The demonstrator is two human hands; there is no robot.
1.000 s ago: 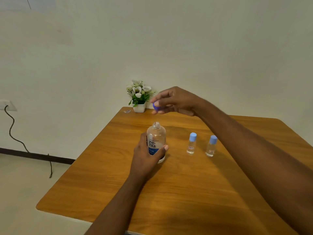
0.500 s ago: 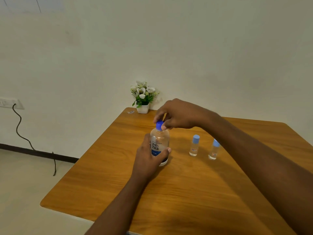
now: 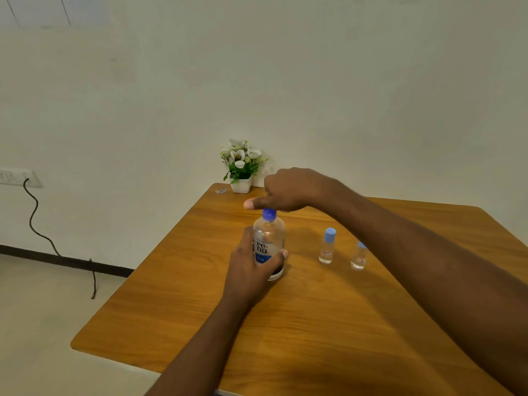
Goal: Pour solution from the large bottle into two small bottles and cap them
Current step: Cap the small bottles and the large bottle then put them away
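- One large clear plastic bottle with a blue-and-white label (image 3: 268, 247) stands upright on the wooden table (image 3: 314, 332), in the far left part of the top and clear of the left edge.
- One dark blue screw cap (image 3: 269, 214) sits on its neck.
- Two hands are in view. The left hand (image 3: 251, 270) grips the lower body of the large bottle, with its fingers curled round the label.
- The right hand (image 3: 291, 190) rests on top of the cap with its fingers curled under and its thumb (image 3: 251, 203) straight out to the left. I cannot tell whether the fingers pinch the cap.
- Two small clear bottles stand upright to the right of the large one, apart from it and from each other. The nearer small bottle (image 3: 327, 248) shows its whole light blue cap. The farther small bottle (image 3: 358, 260) is partly hidden by the right forearm.
- One white pot of white flowers (image 3: 241, 167) stands at the far corner beside the wall, with one small pale scrap (image 3: 221, 191) just to its left.
- The near half of the table is bare wood crossed only by the two forearms, and its rounded left corner and near edge show.
- One wall socket (image 3: 17, 177) with one black cable (image 3: 37, 218) is on the left wall, well apart from the table.
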